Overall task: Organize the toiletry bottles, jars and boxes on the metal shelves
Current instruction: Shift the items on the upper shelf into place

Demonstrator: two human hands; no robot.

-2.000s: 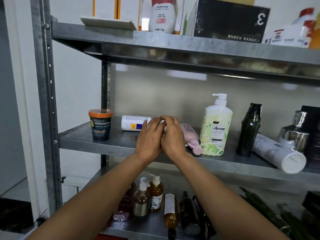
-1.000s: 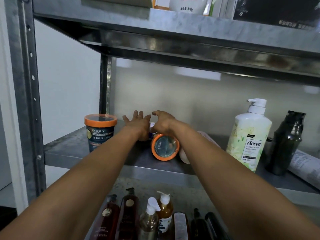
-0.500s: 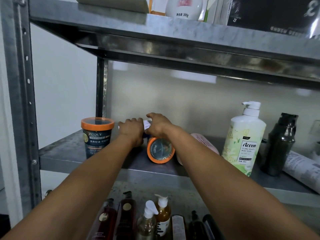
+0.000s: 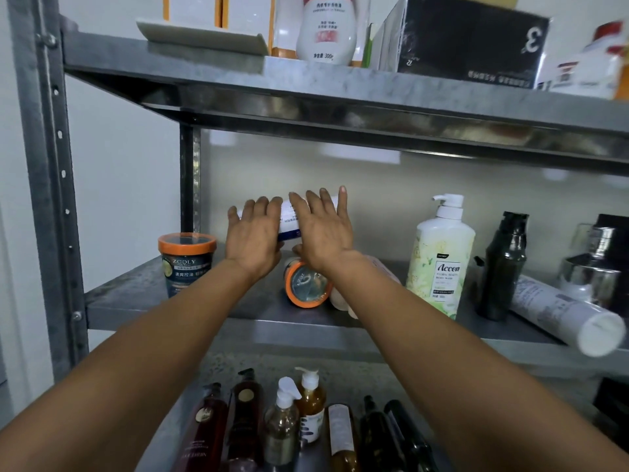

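Now our left hand [image 4: 253, 238] and right hand [image 4: 323, 233] have uncurled. Half a second ago they were closed over the tube [image 4: 288, 221] low on the shelf [image 4: 143, 291]. Here the fingers are straight and spread, with the palms flanking the tube, which sits higher at the back, above the tipped jar [image 4: 308, 284]. We cannot tell whether it stands by itself or is pressed between our palms. If it stands, we judge the tipped jar wants righting next, beside the upright jar [image 4: 187, 264].
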